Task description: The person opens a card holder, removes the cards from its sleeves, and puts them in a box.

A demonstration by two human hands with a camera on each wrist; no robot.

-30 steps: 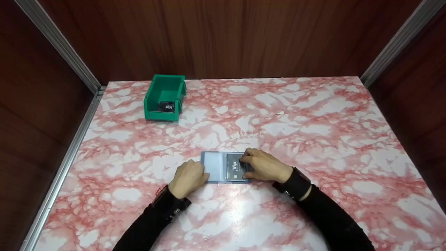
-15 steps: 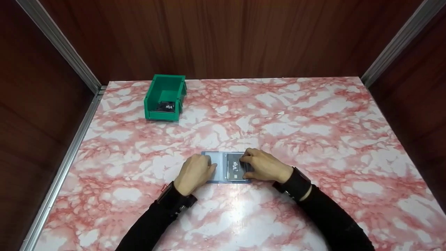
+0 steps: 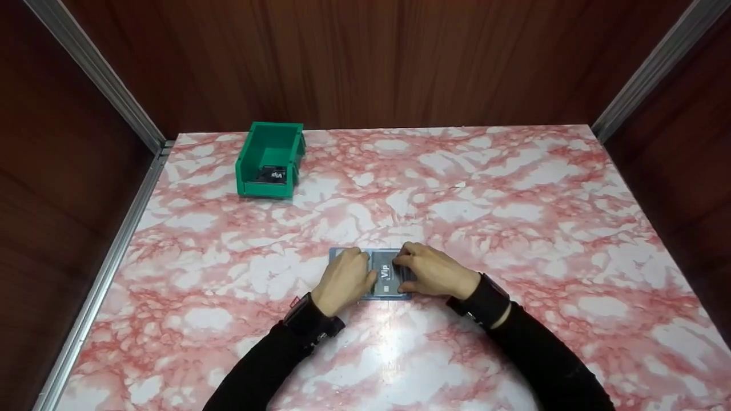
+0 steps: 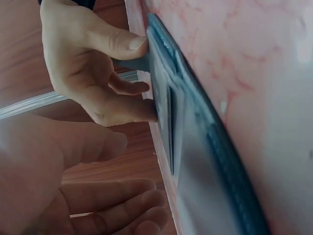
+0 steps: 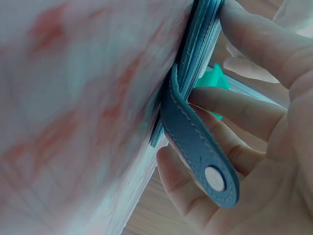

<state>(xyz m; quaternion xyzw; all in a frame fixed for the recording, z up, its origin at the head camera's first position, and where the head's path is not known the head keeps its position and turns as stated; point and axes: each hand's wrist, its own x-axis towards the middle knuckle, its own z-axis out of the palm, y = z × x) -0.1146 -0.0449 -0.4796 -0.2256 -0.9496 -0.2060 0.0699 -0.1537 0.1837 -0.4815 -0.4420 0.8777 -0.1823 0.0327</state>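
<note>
Because one wallet (image 4: 198, 117), spread on the tabletop (image 3: 514, 240), presumably needs steadying: right end, gripped by my right fingers (image 5: 239, 105); left half, beneath my left fingers (image 4: 112, 191), which hang loose, holding nothing.

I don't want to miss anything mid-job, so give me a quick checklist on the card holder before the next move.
1. Card holder lying open on the table: ok.
2. Vip card print side up: ok, the lettering shows.
3. Vip card fully seated: cannot tell, the right hand covers part of it.
4. Right hand on the card holder: ok, its fingertips touch the right part.
5. Left hand pressing the card holder: cannot tell; it is over the left part, contact unclear.
6. Strap fastened: not ok, it sticks out loose.
</note>
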